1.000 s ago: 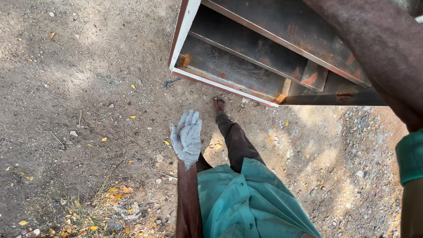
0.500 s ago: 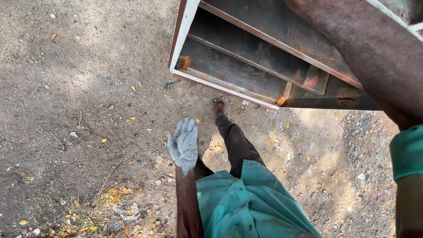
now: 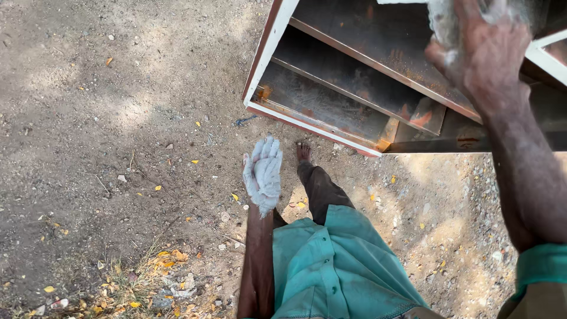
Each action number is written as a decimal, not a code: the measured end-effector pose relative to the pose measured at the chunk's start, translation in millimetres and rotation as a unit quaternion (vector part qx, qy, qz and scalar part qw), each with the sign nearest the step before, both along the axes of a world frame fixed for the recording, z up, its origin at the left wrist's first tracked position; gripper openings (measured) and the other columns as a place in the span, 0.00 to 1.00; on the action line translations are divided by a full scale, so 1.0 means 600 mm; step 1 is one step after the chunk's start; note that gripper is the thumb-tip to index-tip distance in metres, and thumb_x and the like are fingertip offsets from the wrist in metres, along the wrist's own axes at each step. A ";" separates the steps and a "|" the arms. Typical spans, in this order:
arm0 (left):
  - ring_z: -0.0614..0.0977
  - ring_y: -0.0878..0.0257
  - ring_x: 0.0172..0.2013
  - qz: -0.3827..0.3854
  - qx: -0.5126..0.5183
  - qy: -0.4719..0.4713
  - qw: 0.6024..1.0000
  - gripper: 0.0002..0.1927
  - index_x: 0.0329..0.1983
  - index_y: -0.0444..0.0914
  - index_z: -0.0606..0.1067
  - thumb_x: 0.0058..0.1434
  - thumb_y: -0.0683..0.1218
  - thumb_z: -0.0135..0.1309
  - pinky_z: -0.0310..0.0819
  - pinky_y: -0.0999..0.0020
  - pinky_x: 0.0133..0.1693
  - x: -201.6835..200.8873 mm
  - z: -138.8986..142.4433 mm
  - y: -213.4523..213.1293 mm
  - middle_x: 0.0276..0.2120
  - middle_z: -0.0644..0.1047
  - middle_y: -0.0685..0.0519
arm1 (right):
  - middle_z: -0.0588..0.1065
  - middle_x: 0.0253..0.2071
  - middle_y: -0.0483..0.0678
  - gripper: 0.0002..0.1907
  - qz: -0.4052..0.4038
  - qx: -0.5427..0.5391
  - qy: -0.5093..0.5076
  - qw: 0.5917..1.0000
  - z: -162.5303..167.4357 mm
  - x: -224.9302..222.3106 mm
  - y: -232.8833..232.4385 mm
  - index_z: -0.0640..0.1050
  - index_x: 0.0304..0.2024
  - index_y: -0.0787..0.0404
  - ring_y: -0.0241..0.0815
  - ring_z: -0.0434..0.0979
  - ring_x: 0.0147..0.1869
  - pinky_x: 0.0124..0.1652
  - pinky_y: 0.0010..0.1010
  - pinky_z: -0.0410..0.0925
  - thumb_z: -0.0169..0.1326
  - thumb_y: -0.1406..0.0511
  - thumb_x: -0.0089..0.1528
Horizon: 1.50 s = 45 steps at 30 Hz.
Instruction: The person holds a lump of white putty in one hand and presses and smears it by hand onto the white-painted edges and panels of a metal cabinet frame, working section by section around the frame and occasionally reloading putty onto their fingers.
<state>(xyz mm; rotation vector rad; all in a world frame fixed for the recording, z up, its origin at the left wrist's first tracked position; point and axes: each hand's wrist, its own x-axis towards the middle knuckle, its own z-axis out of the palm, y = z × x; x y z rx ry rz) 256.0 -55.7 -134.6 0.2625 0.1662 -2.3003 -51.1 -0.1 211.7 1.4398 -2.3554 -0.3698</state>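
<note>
Left hand point(image 3: 263, 174) hangs, dusty fingers together, empty; right hand point(image 3: 481, 50) grips perhaps a rag against rusty metal cabinet point(image 3: 354, 88).

**Dirt ground w/ stuff on it**

Bare dirt ground point(image 3: 118, 118), small stones & yellow leaves point(image 3: 159, 260) all over. Rusty metal shelf frame point(image 3: 331, 100) sits on it, top right. A bare foot point(image 3: 303, 152) stands just beside the frame.

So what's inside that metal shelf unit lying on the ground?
The metal shelf unit shows bare, rusty shelves and dividers with nothing on them. Its right part is covered by the raised right hand and forearm.
</note>
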 end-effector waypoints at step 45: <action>0.47 0.41 0.77 -0.127 0.055 0.294 0.946 0.44 0.77 0.27 0.46 0.73 0.64 0.40 0.36 0.47 0.76 -0.212 0.210 -0.022 0.77 0.47 0.33 | 0.73 0.55 0.58 0.37 0.023 -0.523 -0.792 0.312 -0.154 -0.117 0.315 0.67 0.71 0.63 0.56 0.78 0.52 0.43 0.41 0.75 0.61 0.58 0.63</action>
